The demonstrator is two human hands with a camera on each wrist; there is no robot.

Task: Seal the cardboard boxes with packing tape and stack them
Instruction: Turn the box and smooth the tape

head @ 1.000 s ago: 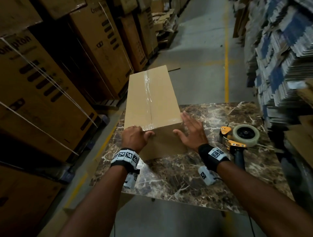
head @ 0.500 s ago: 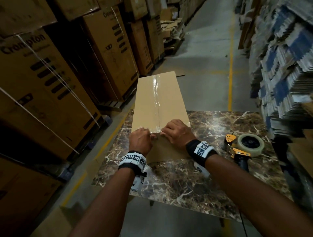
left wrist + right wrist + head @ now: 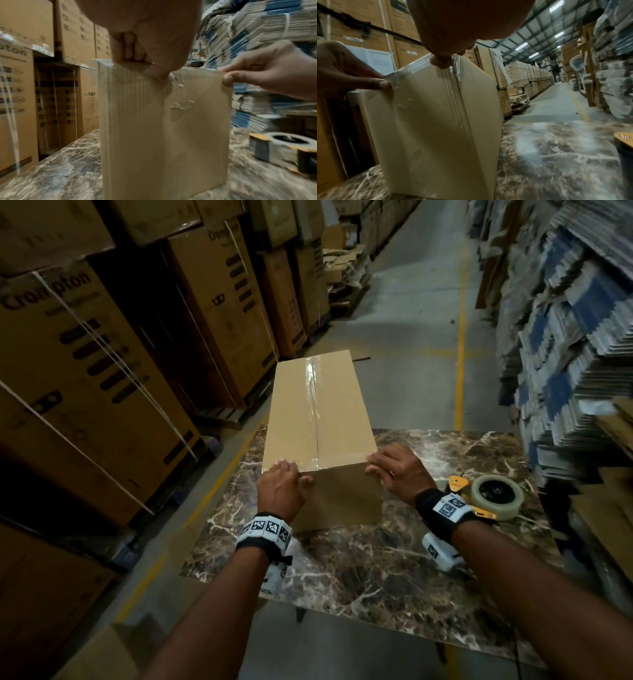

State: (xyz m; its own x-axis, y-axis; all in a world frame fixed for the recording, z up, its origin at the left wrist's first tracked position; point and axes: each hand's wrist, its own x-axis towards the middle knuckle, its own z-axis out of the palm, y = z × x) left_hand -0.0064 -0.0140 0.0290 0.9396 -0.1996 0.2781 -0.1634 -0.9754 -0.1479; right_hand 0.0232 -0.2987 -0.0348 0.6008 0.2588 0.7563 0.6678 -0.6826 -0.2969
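Dim warehouse light from ceiling strip lamps (image 3: pixel 521 45), glare along the tape (image 3: pixel 313 392), wrist views blurred, edges warped

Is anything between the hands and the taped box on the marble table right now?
Nothing visible. The left hand and right hand are already on the near top edge of the cardboard box, one at each corner. The tape dispenser lies off to the right on the marble table, clear of both.

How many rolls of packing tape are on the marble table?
1. A single roll of tape, mounted in an orange-and-black dispenser, lies on the marble table just beyond the right hand, to the right of the cardboard box. The box could hide others behind it.
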